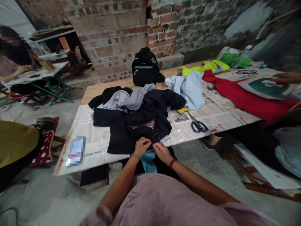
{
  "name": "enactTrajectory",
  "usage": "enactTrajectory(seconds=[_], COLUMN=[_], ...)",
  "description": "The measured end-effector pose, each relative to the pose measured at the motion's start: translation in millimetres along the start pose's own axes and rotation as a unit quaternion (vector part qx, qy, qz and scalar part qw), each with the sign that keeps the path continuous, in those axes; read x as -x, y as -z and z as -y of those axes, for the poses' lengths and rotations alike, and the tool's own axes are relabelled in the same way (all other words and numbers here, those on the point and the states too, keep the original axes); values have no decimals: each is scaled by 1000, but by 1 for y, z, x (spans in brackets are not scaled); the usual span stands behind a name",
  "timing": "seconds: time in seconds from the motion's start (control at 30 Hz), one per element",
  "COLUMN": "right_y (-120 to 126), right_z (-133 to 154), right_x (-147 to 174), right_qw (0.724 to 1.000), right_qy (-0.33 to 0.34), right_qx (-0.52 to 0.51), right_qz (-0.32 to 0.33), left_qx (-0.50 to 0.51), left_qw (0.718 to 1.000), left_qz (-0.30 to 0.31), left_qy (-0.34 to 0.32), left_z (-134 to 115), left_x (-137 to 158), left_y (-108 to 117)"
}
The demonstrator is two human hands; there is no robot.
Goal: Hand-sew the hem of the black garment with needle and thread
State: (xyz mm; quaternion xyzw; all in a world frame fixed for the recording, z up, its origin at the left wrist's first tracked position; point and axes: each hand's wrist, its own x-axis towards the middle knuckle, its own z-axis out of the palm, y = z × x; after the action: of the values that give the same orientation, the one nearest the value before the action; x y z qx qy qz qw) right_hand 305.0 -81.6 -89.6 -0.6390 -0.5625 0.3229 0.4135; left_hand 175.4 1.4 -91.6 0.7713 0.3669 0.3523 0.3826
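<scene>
At the table's near edge my left hand point(141, 147) and my right hand point(163, 153) meet, thumb and finger of each pinched together. A thin pale thread point(156, 134) runs between the fingertips and curls up in a loop over dark cloth. Whether a needle is also in the fingers is too small to make out. Just beyond my hands lies a crumpled black garment point(138, 121), with a grey garment point(124, 99) bunched on its far side. Dark-handled scissors point(198, 126) rest to the right. Something light blue point(149, 161) shows below my wrists.
Newspaper under clear plastic covers the table point(91, 138). A phone point(75, 151) lies at the left corner. Farther back are a black backpack point(145, 67) and a pale blue garment point(188, 89). At right, another person's hand point(288, 77) holds an iron point(266, 86) over red cloth point(235, 97).
</scene>
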Motion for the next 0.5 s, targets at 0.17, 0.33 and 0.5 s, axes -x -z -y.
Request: enactTrajectory(seconds=[0.17,0.33,0.5], right_y=[-1,-6,-11], right_z=[-1,-1,-3], right_x=[0,-2,-4], right_qw=[1000,1000,999], right_qy=[-3,-9,-1], right_qx=[4,6,19], right_qz=[-4,-16,-40], left_qx=[3,8,-3], left_qw=[1000,1000,1000], left_qz=[1,3,11], left_qy=[-6,-10,-15], left_z=[0,2,2], left_x=[0,0,1], left_y=[0,0,-3])
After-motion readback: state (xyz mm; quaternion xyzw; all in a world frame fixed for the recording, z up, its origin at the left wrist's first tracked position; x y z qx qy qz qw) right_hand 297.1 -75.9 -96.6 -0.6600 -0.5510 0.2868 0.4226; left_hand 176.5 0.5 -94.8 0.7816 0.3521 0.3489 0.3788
